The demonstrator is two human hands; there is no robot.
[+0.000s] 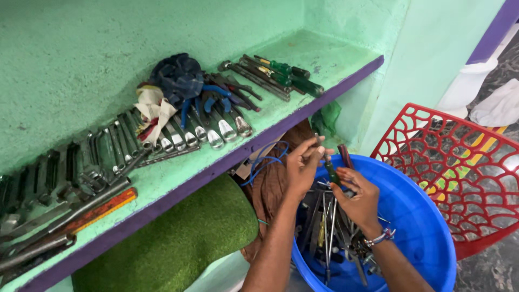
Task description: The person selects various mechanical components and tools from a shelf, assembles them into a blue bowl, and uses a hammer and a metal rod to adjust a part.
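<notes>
Over the blue tub (427, 227), near its far rim: both hands meeting on one small green-handled screwdriver (331, 172). Left hand (303, 165) above and toward the shelf side, fingers pinched narrow around the upper end of the tool, probably the shaft tip (too small and blurred to be sure). Right hand (359, 197) lower, deeper over the tub, fingers curled closed on the handle end, a beaded band at the wrist. Long axis of the screwdriver steep, tilted from upper left down to lower right, running from left fingers to right palm; neither hand clearly nearer, both already touching it. A brown-handled tool (345, 156) just beyond, against the tub's far rim. Inside the tub, under the hands: a jumble of loose metal tools (330, 238). Left of the tub: green shelf (303, 51) with a row of spanners (178, 135), blue pliers (208, 97), more screwdrivers (281, 73). Right of the tub: red chair (459, 162).
</notes>
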